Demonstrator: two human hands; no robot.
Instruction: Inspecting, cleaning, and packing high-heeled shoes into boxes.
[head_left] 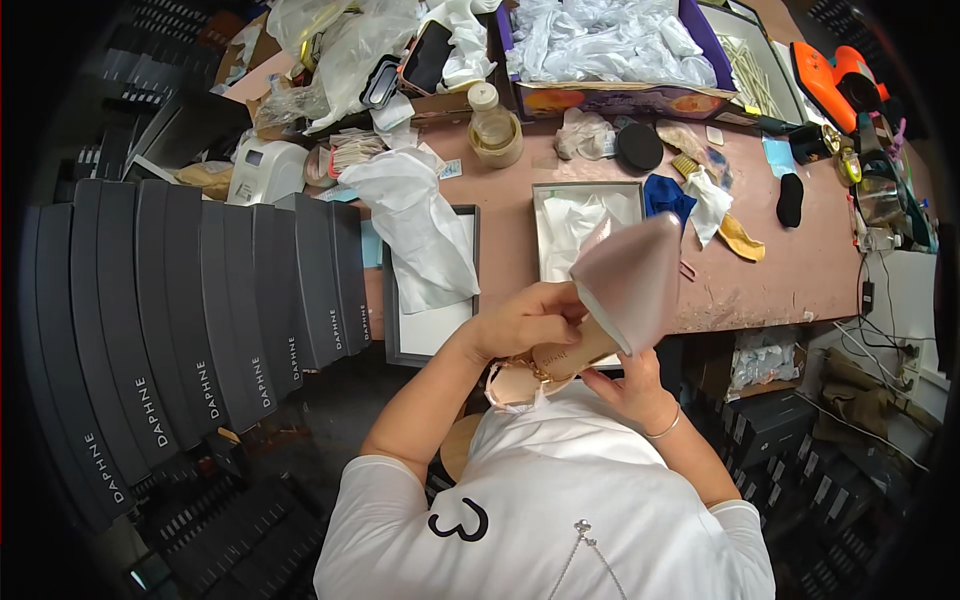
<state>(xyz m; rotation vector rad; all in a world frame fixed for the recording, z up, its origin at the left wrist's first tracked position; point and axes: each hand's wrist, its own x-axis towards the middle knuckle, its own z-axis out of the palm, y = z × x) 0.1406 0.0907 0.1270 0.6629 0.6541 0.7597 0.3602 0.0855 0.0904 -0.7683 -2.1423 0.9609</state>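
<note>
A pale pink pointed-toe shoe [640, 280] is held up close in front of my body, toe pointing away and a little right. My left hand [535, 322] has its fingers curled at the left edge of the shoe's opening. My right hand [637, 392] grips the shoe from the right, its thumb near the insole and its other fingers partly hidden. Gold-coloured metal trim shows near the heel end. Beyond the shoe, an open shoe box [538, 232] with white tissue paper [580, 222] inside lies on the table, partly covered by the toe.
Left of that box sits a grey-edged tray or lid [433, 335] with white paper [425, 240] draped over it. Stacked dark shoe boxes [180, 310] line the left. Farther back are a bottle [490, 120], a purple carton [620, 95], a round black tin [640, 147] and cloths [710, 205].
</note>
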